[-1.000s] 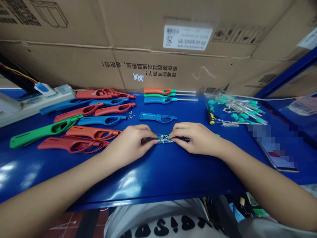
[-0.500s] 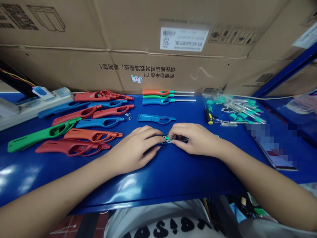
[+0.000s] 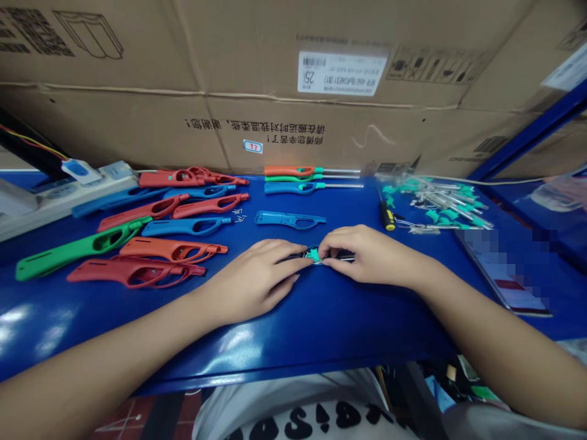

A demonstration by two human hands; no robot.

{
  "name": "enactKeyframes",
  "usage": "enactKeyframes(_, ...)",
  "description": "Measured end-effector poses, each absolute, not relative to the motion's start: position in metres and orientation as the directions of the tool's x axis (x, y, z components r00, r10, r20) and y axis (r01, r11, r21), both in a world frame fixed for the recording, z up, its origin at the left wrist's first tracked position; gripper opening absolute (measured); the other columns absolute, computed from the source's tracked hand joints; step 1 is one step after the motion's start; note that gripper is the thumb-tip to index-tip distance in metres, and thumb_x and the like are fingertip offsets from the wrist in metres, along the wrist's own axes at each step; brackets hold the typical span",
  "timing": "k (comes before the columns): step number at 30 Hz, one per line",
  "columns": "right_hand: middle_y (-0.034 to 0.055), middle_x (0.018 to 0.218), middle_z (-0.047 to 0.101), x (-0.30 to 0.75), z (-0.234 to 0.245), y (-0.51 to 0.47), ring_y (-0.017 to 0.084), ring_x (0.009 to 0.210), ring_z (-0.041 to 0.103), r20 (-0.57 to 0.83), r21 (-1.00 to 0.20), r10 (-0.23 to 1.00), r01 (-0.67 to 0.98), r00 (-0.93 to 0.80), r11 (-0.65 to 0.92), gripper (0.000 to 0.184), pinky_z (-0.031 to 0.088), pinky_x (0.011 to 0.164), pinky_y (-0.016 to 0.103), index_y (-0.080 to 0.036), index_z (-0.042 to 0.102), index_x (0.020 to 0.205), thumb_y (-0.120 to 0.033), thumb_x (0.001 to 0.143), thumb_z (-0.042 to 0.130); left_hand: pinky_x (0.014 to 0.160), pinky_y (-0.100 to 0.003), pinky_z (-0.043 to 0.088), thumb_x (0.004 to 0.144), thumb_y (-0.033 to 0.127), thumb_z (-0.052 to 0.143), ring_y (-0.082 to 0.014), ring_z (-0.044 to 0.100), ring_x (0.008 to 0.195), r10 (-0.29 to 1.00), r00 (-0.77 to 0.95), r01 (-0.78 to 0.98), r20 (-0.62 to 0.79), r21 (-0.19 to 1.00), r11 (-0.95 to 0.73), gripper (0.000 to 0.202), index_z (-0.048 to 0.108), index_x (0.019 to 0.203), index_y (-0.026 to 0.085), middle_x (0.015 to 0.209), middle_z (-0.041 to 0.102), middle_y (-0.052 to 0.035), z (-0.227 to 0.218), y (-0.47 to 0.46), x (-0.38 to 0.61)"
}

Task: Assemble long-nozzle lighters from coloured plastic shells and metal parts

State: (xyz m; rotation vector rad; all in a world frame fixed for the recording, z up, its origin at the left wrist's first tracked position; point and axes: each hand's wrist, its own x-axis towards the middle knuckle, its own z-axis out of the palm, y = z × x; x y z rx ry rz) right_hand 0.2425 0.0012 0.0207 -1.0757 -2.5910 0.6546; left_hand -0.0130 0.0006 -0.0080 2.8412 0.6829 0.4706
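My left hand (image 3: pixel 257 278) lies over the left part of a lighter assembly (image 3: pixel 316 254) on the blue table (image 3: pixel 321 318), fingers stretched out flat and pressing it down. My right hand (image 3: pixel 367 253) pinches the teal and black parts at the middle of the same assembly, fingers closed. Most of the assembly is hidden under both hands. A blue lighter shell half (image 3: pixel 290 219) lies just behind them.
Red, orange, blue and green lighter shells (image 3: pixel 137 244) lie spread at the left. Three finished lighters (image 3: pixel 302 179) lie by the cardboard boxes (image 3: pixel 293 91). A screwdriver (image 3: pixel 387 215) and a pile of teal-tipped metal tubes (image 3: pixel 435 201) sit at right, a phone (image 3: pixel 509 287) beyond.
My left hand went from pinching the assembly's left end to lying flat over it. My right hand shifted its pinch slightly leftward onto the teal part.
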Motion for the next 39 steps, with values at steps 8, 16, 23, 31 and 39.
enactKeyframes(8,0.003,0.088,0.07,0.24,0.017,0.001,0.016,0.079,0.062,0.088,-0.459,0.745,0.637,-0.661,0.619,0.009,0.044,0.069,0.026,-0.018,0.067,0.093,-0.013,0.086,0.063,0.105,-0.045,0.047,0.098,0.017,0.049,-0.0257,0.057,0.122,0.473,0.843,0.397,0.256,0.298,-0.868,0.039,0.06,0.135,0.024,0.135,0.061,-0.0102,-0.006,-0.001,-0.012)
enactKeyframes(16,0.0037,0.089,0.07,0.236,0.015,-0.001,0.017,0.08,0.063,0.117,-0.411,0.75,0.656,-0.651,0.633,0.011,0.045,0.071,0.028,-0.018,0.067,0.093,-0.012,0.085,0.062,0.105,-0.046,0.046,0.097,0.016,0.05,-0.0266,0.054,0.124,0.506,0.827,0.409,0.246,0.355,-0.841,0.042,0.058,0.137,0.025,0.135,0.058,-0.0117,-0.009,-0.001,-0.011)
enactKeyframes(23,0.0044,0.097,0.071,0.244,0.021,0.0,0.018,0.088,0.064,0.148,-0.441,0.738,0.624,-0.659,0.645,0.018,0.049,0.077,0.03,-0.019,0.068,0.1,-0.012,0.087,0.058,0.106,-0.046,0.046,0.097,0.016,0.05,-0.0267,0.053,0.125,0.524,0.82,0.427,0.229,0.363,-0.828,0.041,0.059,0.136,0.023,0.136,0.056,-0.0128,-0.01,0.0,-0.01)
enactKeyframes(31,0.0136,0.131,0.058,0.25,0.006,0.015,0.029,0.12,0.053,0.286,-0.244,0.736,0.696,-0.614,0.675,0.037,0.046,0.1,0.049,-0.021,0.068,0.122,-0.011,0.094,0.047,0.106,-0.046,0.045,0.098,0.017,0.049,-0.0261,0.053,0.127,0.532,0.795,0.428,0.29,0.354,-0.832,0.036,0.061,0.131,0.024,0.137,0.057,-0.0108,-0.005,-0.001,-0.013)
enactKeyframes(39,0.0131,0.143,0.051,0.254,-0.005,0.021,0.033,0.13,0.047,0.19,-0.231,0.824,0.792,-0.533,0.565,0.035,0.041,0.105,0.058,-0.025,0.066,0.126,-0.019,0.095,0.051,0.1,-0.047,0.049,0.092,0.03,0.058,-0.0287,0.061,0.115,0.641,0.725,0.573,0.25,0.297,-0.764,0.039,0.058,0.13,0.02,0.125,0.067,-0.0092,0.005,0.003,-0.018)
